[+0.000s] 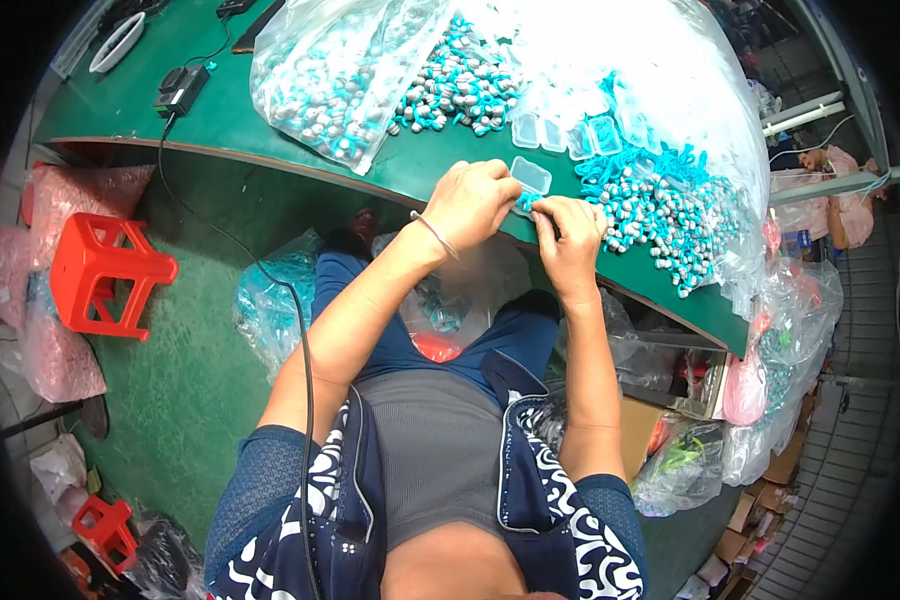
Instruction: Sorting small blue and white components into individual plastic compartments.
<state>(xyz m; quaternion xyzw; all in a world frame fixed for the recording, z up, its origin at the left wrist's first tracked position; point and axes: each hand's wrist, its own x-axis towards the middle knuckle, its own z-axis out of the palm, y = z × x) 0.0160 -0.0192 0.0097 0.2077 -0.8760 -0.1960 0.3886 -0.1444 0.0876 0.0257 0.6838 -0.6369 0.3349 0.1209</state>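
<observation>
Both hands are working at the near edge of the green table (400, 170), right above the lap

Left hand (467, 203) is curling its fingers around a small clear plastic box (530, 177), thumb side pressing on the box's near left corner; thin bracelet (435, 235) is sitting on that wrist. Right hand (570, 240) is pinching smth small and teal at the box's near edge, fingertips bunching together; can't tell exactly what the piece is, mostly hidden by the fingers. Box is sitting open side up, tilting a bit, touching both hands, just off the table edge

Right of the hands a loose pile of teal and grey earbuds (660, 205) with teal cords is lying on the table, spilling toward the right edge. Far of the box a row of empty clear boxes (560, 135) is lying just beside the pile. Far centre another heap of the same earbuds (455, 85), and far left of it a clear plastic bag (335, 70) full of them. White sheet (660, 60) is covering the far right of the table

Black power adapter (180, 90) is sitting far left on the table, its black cable (295, 300) running down past the left arm. Red stool (105, 270) is standing on the green floor at left, smaller red stool (105, 530) near left. More bags of earbuds (270, 300) are lying under the table
</observation>
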